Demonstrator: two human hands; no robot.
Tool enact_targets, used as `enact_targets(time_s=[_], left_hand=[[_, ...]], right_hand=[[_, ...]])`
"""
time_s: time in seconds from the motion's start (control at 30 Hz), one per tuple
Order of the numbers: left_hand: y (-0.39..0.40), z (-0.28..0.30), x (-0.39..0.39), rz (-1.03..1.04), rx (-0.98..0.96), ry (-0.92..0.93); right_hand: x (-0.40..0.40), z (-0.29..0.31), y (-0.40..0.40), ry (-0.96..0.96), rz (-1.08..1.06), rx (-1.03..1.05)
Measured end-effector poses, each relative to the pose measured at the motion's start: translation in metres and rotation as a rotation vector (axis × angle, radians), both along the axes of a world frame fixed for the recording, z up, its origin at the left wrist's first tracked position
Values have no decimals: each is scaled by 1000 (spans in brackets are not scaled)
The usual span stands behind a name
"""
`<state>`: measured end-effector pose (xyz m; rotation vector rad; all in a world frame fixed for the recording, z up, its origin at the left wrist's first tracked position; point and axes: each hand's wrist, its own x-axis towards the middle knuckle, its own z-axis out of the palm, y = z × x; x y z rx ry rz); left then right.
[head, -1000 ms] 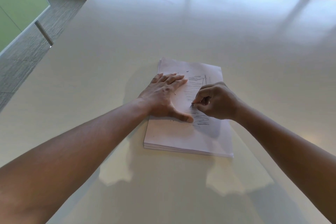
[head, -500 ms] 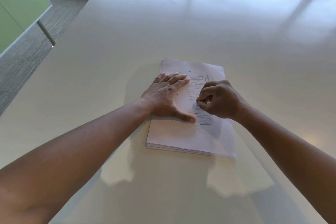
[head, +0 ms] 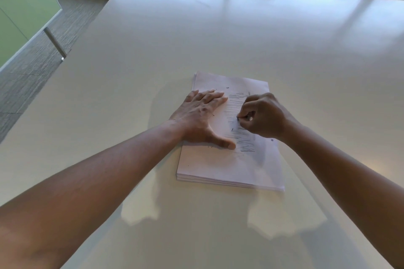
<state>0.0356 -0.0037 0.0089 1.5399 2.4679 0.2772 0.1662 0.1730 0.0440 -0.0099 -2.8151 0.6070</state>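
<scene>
Our right hand [head: 264, 116], pinching a small dark-tipped thing [head: 238, 118], has slid up the top sheet of the paper stack [head: 218, 166] and a little to the right. A second ago its fingertips sat just above the thumb of our left hand [head: 201, 116]; now there is a clear gap between them. With the hand out of the way, more of the dark zigzag scribble [head: 247, 147] beside that thumb shows. Our view has also tipped up slightly.
</scene>
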Motion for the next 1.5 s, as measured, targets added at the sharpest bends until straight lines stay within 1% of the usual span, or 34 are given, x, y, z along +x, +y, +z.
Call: enact_targets(time_s=[0.17,0.33,0.47,0.53,0.73,0.8,0.9,1.03,1.27,1.4,1.5], left_hand=[[-1,-2,-1,7,2,3],[0,-1,0,8,3,-2],[-1,-1,0,2,4,0],[-1,-1,0,4,10,-3],[0,3,3,-7,6,-2],[-1,3,3,-7,9,-6],[-1,1,1,3,6,-15],[-1,-1,1,7,-1,-5],[0,2,2,-3,2,-5],[-1,1,1,-3,-6,-12],[-2,0,0,-7,-3,-2]], right_hand=[[7,1,-12,-86,156,-28],[-3,-3,-2,-6,71,-19],[5,-5,-11,-14,237,-39],[2,-5,-11,-20,287,-23],[-18,-9,-20,99,424,27],[-20,-7,-16,83,469,35],[-14,-1,0,-9,512,43],[-11,6,17,-89,522,65],[-30,0,-13,-9,534,36],[-21,0,-6,-47,479,6],[-12,3,3,-83,396,-29]])
